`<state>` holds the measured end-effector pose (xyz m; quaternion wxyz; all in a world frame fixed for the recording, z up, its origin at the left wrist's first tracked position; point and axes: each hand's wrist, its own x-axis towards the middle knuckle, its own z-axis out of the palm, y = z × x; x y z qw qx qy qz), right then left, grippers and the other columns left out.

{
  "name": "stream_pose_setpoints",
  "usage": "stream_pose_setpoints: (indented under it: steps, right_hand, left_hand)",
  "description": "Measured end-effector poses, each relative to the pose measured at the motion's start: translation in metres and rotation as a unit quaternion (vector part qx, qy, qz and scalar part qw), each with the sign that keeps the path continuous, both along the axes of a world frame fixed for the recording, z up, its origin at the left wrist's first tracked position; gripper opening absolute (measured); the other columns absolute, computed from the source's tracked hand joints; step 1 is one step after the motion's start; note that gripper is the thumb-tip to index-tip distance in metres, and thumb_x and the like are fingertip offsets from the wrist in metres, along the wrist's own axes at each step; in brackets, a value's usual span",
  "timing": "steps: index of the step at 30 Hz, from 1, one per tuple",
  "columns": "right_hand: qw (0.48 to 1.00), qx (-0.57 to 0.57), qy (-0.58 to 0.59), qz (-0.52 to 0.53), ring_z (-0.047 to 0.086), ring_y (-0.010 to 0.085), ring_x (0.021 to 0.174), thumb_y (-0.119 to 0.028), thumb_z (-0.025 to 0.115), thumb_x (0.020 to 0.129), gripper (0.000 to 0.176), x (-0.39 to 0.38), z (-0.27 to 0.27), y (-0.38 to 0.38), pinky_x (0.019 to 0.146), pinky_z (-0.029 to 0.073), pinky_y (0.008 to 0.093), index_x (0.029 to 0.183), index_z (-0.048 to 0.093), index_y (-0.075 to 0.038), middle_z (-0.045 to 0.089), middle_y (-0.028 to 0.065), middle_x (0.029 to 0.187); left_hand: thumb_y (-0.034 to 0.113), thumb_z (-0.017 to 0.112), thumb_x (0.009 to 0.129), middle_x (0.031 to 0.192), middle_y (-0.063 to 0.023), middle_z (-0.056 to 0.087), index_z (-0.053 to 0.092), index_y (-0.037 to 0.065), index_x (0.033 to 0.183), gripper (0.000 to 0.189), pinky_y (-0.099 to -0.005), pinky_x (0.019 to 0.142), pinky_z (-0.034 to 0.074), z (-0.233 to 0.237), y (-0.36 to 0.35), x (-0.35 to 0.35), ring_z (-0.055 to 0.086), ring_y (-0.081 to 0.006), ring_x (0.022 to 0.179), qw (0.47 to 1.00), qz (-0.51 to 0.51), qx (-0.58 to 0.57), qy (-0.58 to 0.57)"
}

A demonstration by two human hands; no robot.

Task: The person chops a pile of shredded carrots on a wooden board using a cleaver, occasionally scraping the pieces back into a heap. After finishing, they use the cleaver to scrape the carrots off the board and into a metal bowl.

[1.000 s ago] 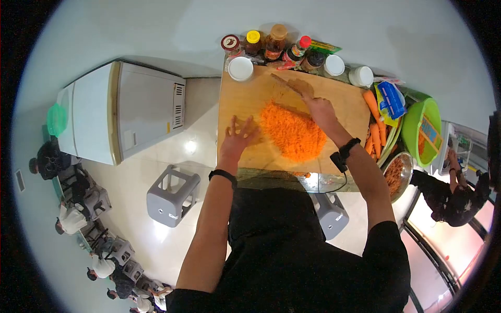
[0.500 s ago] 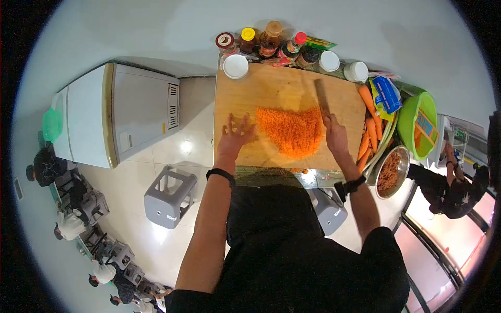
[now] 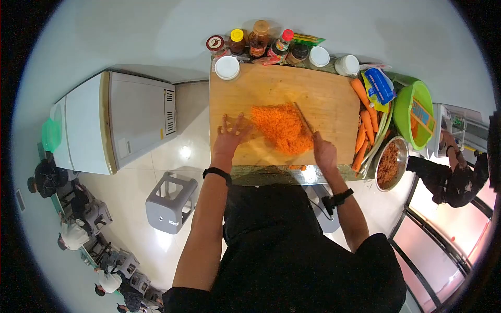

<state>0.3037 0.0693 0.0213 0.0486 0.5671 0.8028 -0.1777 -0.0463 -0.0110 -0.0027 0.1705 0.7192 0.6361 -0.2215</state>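
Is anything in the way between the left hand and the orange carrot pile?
No. Only bare wooden cutting board lies between the open left hand and the pile of shredded orange carrot. The knife lies along its other side.

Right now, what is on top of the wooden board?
A heap of shredded carrot lies on the board, the left hand spread flat beside it, and the right hand holds a knife against its right edge. The heap hides the wood under it.

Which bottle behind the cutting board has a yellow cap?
The dark bottle second from the left, between the red-lidded jar and the taller orange-capped bottle; no other cap is yellow.
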Motion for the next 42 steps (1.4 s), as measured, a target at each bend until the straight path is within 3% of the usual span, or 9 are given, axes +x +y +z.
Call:
stream_pose_setpoints:
  steps: [2,4,8,23,26,32,35,39,42]
  right_hand:
    - [1.000,0.009,0.009,0.000,0.062,0.0438,0.059,-0.023,0.050,0.101,0.021,0.005,0.006,0.009,0.048,0.047,0.0519,0.110,0.052,-0.005,0.060,0.0252,0.063]
    - [0.993,-0.004,0.034,-0.113,0.063,0.0457,0.063,-0.017,0.047,0.099,0.018,0.006,0.013,0.015,0.052,0.047,0.0558,0.114,0.050,-0.007,0.061,0.0233,0.064]
    - [0.981,-0.014,0.169,-0.096,0.059,0.0480,0.061,-0.021,0.049,0.102,0.021,-0.022,-0.001,-0.005,0.048,0.042,0.0522,0.109,0.054,-0.001,0.058,0.0286,0.065]
    - [0.986,-0.067,0.099,-0.113,0.062,0.0446,0.060,-0.018,0.047,0.099,0.022,-0.077,0.024,-0.036,0.052,0.048,0.0556,0.117,0.050,-0.004,0.060,0.0267,0.063]
    - [0.990,-0.060,0.124,0.017,0.061,0.0474,0.062,-0.024,0.051,0.101,0.032,-0.083,-0.009,-0.031,0.052,0.046,0.0547,0.121,0.052,0.002,0.058,0.0284,0.064]
    - [0.991,-0.069,0.075,-0.088,0.064,0.0439,0.062,-0.019,0.053,0.094,0.029,-0.085,0.025,-0.034,0.055,0.050,0.0553,0.119,0.051,-0.004,0.061,0.0246,0.064]
    - [0.998,-0.034,0.055,-0.017,0.064,0.0435,0.061,-0.022,0.052,0.096,0.031,-0.070,-0.011,-0.041,0.054,0.049,0.0564,0.122,0.051,-0.006,0.061,0.0236,0.063]
    - [0.992,-0.119,0.036,-0.001,0.061,0.0452,0.062,-0.019,0.047,0.100,0.024,-0.059,-0.012,-0.038,0.053,0.048,0.0541,0.117,0.050,-0.002,0.059,0.0261,0.064]
    - [0.995,-0.072,0.047,-0.055,0.062,0.0410,0.057,-0.018,0.052,0.093,0.044,-0.055,-0.019,-0.042,0.050,0.049,0.0523,0.134,0.047,-0.005,0.061,0.0204,0.062]
  left_hand:
    - [0.003,0.061,0.087,0.166,-0.0017,-0.010,0.011,0.048,0.154,0.095,-0.0536,0.107,0.043,-0.001,0.000,0.000,0.013,-0.0512,0.146,0.999,-0.022,-0.014,0.026]
    - [0.003,0.062,0.087,0.166,-0.0021,-0.009,0.011,0.048,0.154,0.096,-0.0533,0.106,0.044,-0.005,0.000,0.000,0.014,-0.0512,0.146,1.000,-0.019,-0.009,0.017]
    - [0.003,0.063,0.086,0.166,-0.0023,-0.007,0.013,0.048,0.154,0.096,-0.0529,0.104,0.046,0.000,0.000,-0.001,0.016,-0.0509,0.145,0.999,-0.023,-0.001,0.022]
    - [0.002,0.060,0.088,0.166,-0.0021,-0.008,0.015,0.045,0.155,0.091,-0.0539,0.105,0.045,-0.015,-0.007,-0.003,0.018,-0.0516,0.144,0.998,-0.020,0.050,0.014]
    - [0.002,0.060,0.087,0.166,-0.0007,-0.003,0.029,0.040,0.152,0.081,-0.0545,0.106,0.045,-0.011,-0.001,-0.001,0.015,-0.0494,0.146,1.000,-0.014,0.013,0.002]
    - [0.005,0.061,0.088,0.166,-0.0007,-0.004,0.028,0.042,0.152,0.082,-0.0543,0.104,0.046,-0.004,-0.002,-0.004,0.012,-0.0505,0.146,1.000,-0.027,0.004,0.002]
    - [-0.001,0.065,0.082,0.165,-0.0012,-0.010,0.018,0.045,0.154,0.098,-0.0540,0.106,0.044,-0.010,-0.004,-0.003,0.013,-0.0500,0.146,1.000,-0.021,0.006,0.001]
    - [0.000,0.063,0.084,0.166,-0.0006,-0.008,0.020,0.046,0.153,0.093,-0.0530,0.106,0.044,0.000,-0.001,-0.001,0.015,-0.0499,0.146,1.000,-0.001,-0.007,-0.001]
    - [0.002,0.060,0.087,0.166,-0.0001,-0.006,0.021,0.047,0.153,0.089,-0.0517,0.107,0.044,-0.006,-0.003,-0.003,0.016,-0.0499,0.146,1.000,-0.016,0.025,0.000]
